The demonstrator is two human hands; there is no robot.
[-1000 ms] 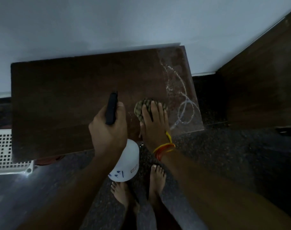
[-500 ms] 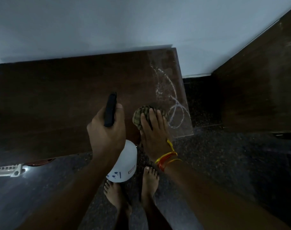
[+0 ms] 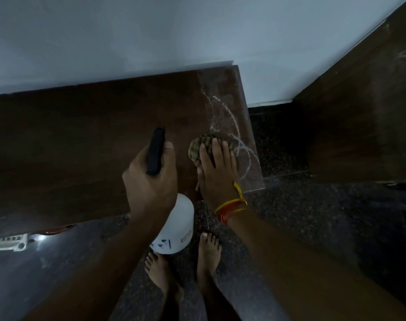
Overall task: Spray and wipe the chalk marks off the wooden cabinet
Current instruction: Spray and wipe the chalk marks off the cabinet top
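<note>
Pressing flat-fingered on the cloth [image 3: 203,147], the right hand [image 3: 217,172] could smear the wet chalk marks [image 3: 236,135] just beyond its fingertips, while the left hand [image 3: 151,179] grips the spray bottle [image 3: 176,228]

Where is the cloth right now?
In the head view, the cloth lies on the wooden cabinet near its right end, under the right hand, touching the chalk marks.

Cloth [image 3: 203,148] on cabinet [image 3: 81,147] top, chalk marks [image 3: 237,140] just right; spray bottle [image 3: 174,228] left.
</note>
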